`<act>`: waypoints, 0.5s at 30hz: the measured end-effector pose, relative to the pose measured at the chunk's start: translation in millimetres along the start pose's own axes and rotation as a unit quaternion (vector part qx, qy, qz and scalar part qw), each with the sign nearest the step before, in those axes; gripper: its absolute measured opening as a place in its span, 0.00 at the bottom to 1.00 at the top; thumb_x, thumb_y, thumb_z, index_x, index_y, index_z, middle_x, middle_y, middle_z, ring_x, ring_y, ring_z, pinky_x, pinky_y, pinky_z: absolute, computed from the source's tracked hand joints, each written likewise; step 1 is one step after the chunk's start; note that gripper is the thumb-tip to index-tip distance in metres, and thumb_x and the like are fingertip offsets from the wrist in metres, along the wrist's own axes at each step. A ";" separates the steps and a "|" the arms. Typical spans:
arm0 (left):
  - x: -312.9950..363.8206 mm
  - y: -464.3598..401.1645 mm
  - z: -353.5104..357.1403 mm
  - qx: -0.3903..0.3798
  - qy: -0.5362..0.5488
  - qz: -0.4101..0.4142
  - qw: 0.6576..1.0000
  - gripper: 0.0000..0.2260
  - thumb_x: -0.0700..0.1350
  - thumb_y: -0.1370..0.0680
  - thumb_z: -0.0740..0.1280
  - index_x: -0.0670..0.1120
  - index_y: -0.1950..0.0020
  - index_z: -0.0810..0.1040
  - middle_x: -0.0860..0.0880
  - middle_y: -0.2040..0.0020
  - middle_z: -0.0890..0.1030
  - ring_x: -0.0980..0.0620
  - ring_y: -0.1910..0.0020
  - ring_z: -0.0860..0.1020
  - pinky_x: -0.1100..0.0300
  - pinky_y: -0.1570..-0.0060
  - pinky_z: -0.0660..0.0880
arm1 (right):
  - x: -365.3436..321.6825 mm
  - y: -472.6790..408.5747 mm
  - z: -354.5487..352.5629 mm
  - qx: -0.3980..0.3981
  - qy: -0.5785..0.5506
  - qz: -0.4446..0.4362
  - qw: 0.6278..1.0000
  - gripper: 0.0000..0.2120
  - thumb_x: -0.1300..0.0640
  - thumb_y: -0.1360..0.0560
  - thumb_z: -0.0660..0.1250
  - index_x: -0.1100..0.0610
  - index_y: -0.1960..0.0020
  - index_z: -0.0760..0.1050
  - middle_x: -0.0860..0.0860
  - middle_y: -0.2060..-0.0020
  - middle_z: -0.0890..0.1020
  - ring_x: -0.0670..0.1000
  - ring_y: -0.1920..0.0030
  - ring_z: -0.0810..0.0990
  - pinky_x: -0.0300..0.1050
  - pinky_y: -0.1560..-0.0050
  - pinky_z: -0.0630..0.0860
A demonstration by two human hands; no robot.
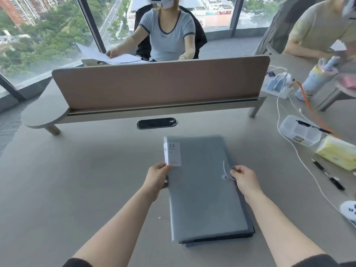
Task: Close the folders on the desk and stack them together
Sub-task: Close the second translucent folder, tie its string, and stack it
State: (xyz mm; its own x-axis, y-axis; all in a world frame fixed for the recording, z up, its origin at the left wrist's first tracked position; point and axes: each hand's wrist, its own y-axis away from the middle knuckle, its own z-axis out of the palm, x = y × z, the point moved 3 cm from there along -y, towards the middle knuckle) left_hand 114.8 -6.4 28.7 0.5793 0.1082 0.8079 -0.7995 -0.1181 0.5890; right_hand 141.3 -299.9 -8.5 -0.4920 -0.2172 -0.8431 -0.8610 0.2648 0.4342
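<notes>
A grey folder (202, 193) lies closed on top of a stack of darker folders (248, 231) in the middle of the desk (77, 180). It has a white label (173, 154) at its top left and a thin white elastic cord (225, 169) near its right edge. My left hand (157, 178) grips the folder's left edge just below the label. My right hand (243, 179) pinches the cord by the small button on the cover.
A tan divider panel (159, 83) crosses the desk behind the folders, with a cable port (156, 123) before it. At right lie a clear plastic box (300, 131), a tissue pack (339, 151), a black pen (327, 174) and white cables (300, 157). Two people sit beyond.
</notes>
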 end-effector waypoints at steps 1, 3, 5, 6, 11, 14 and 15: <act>-3.2 -1.7 5.2 0.003 -0.006 -0.002 1.000 0.07 0.41 0.22 0.66 0.45 0.50 0.84 0.46 0.56 0.86 0.48 0.63 0.82 0.58 0.65 0.79 | 3.9 -2.5 -4.0 0.001 0.007 0.003 1.000 0.05 0.63 0.23 0.64 0.61 0.55 0.79 0.54 0.61 0.80 0.53 0.61 0.74 0.46 0.58 0.70; -10.2 -5.2 11.2 0.016 -0.016 -0.001 1.000 0.07 0.41 0.22 0.66 0.45 0.51 0.84 0.43 0.54 0.86 0.46 0.61 0.82 0.58 0.66 0.79 | 9.5 -6.3 -8.8 0.001 0.019 0.002 1.000 0.05 0.64 0.22 0.64 0.62 0.54 0.79 0.53 0.62 0.78 0.52 0.62 0.73 0.45 0.61 0.69; -16.2 -8.5 15.2 0.033 -0.028 0.004 0.999 0.07 0.40 0.23 0.66 0.44 0.48 0.83 0.40 0.51 0.85 0.45 0.60 0.83 0.55 0.65 0.81 | 15.0 -11.0 -11.4 -0.001 0.028 0.002 1.000 0.05 0.65 0.22 0.64 0.61 0.55 0.78 0.53 0.63 0.78 0.52 0.62 0.72 0.43 0.62 0.68; -19.7 -10.6 17.4 0.044 -0.036 0.004 0.998 0.07 0.40 0.23 0.66 0.44 0.47 0.82 0.39 0.50 0.85 0.44 0.60 0.83 0.52 0.63 0.82 | 18.3 -13.7 -12.9 -0.004 0.034 0.004 0.999 0.05 0.65 0.22 0.65 0.60 0.55 0.78 0.52 0.63 0.78 0.51 0.62 0.72 0.42 0.62 0.68; -33.3 -10.5 23.6 0.062 -0.087 0.012 0.994 0.05 0.44 0.25 0.69 0.47 0.51 0.83 0.37 0.55 0.83 0.43 0.59 0.83 0.38 0.54 0.81 | 33.5 -19.4 -13.7 -0.022 0.078 0.011 0.997 0.04 0.65 0.24 0.66 0.59 0.55 0.78 0.50 0.63 0.79 0.52 0.59 0.74 0.45 0.58 0.69; -39.6 -11.9 26.8 0.074 -0.130 0.018 0.989 0.07 0.51 0.31 0.69 0.53 0.55 0.83 0.44 0.60 0.82 0.42 0.59 0.83 0.40 0.54 0.81 | 42.6 -19.5 -14.3 -0.028 0.100 0.025 0.994 0.03 0.64 0.25 0.68 0.58 0.53 0.78 0.49 0.61 0.80 0.53 0.56 0.77 0.44 0.55 0.70; -40.0 -12.6 28.5 0.078 -0.148 0.024 0.986 0.07 0.52 0.31 0.69 0.54 0.56 0.83 0.45 0.62 0.82 0.43 0.61 0.83 0.42 0.53 0.81 | 44.5 -19.6 -14.7 -0.029 0.110 0.027 0.993 0.03 0.63 0.26 0.68 0.58 0.52 0.79 0.50 0.59 0.82 0.54 0.55 0.79 0.45 0.54 0.71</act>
State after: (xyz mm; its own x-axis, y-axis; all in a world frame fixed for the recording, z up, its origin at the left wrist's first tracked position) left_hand 106.2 -37.3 -10.6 0.5815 -0.1902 0.7910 -0.8058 -0.2689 0.5277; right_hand 134.4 -328.6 -49.9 -0.5490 -0.4063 -0.7304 -0.8350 0.2288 0.5004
